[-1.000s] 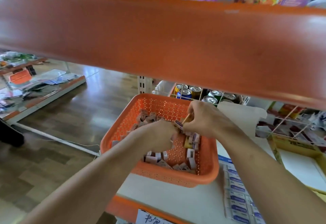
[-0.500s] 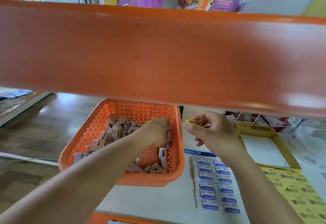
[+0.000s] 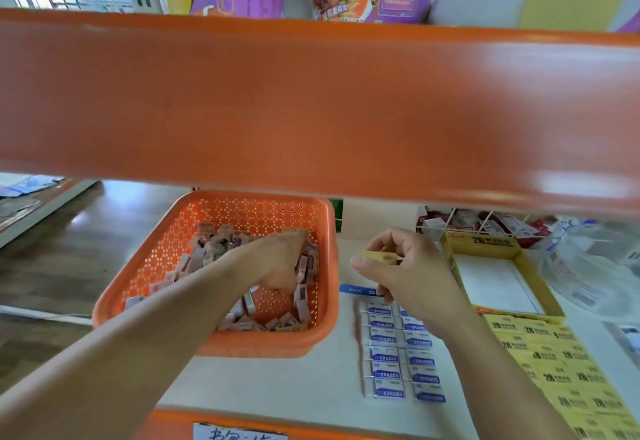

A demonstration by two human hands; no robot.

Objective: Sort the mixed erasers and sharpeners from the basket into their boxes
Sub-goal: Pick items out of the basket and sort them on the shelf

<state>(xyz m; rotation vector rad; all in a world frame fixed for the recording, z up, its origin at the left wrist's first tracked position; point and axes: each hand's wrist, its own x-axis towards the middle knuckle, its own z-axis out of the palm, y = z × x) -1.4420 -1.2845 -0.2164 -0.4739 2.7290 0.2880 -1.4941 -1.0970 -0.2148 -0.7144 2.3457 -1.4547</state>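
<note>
Orange basket [image 3: 242,348], shelf's left end: left hand [image 3: 280,263] delves in the pile, grip unseen. Right hand [image 3: 408,266] pinches yellow eraser [image 3: 379,257], presumably bound for yellow box [image 3: 479,241] rightward.

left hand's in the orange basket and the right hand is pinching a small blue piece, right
Not quite. The head view shows the small piece pinched by the right hand is yellow, not blue. The left hand is indeed in the orange basket.
</note>
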